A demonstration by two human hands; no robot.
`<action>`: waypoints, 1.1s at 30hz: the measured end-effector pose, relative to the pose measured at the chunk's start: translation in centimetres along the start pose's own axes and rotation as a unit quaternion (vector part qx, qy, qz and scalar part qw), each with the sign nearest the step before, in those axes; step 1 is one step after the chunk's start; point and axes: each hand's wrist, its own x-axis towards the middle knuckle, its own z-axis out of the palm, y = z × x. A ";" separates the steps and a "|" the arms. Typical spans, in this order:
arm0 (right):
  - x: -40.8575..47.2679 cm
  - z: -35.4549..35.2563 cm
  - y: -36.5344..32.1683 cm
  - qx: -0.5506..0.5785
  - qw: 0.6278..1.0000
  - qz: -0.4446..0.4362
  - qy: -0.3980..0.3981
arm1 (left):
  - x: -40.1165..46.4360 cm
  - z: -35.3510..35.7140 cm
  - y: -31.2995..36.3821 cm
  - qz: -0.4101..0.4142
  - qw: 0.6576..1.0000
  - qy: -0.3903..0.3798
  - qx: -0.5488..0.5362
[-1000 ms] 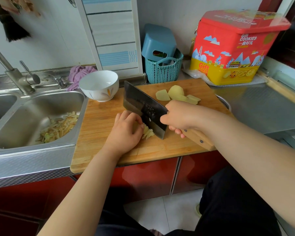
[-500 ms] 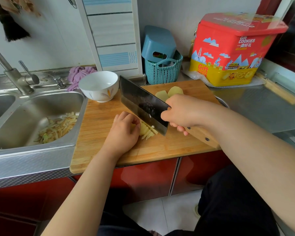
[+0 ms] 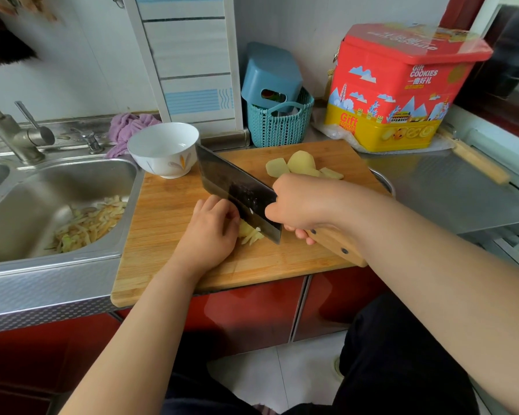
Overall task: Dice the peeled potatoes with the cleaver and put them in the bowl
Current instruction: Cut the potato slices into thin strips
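Cut potato strips (image 3: pixel 251 235) at board centre, pinned under curled left hand (image 3: pixel 210 232); right hand (image 3: pixel 300 205) at three o'clock gripping cleaver (image 3: pixel 237 193), edge seemingly touching strips. Bowl (image 3: pixel 164 149) at eleven.

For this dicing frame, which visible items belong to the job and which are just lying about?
Job: cleaver in right hand; potato being cut under left hand; waiting potato pieces; bowl; cutting board.
Lying about: cookie tin; teal basket; purple cloth; peelings in sink; faucet.
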 end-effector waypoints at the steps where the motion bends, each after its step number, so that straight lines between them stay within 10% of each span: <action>1: 0.1 0.2 0.0 -0.006 1.000 -0.001 0.000 | 0.0 0.0 -0.1 -0.001 1.000 -0.002 0.003; 33: -1.2 -0.2 -0.5 -0.032 0.998 -0.041 0.046 | -1.7 -1.7 0.1 -0.101 0.992 0.067 0.031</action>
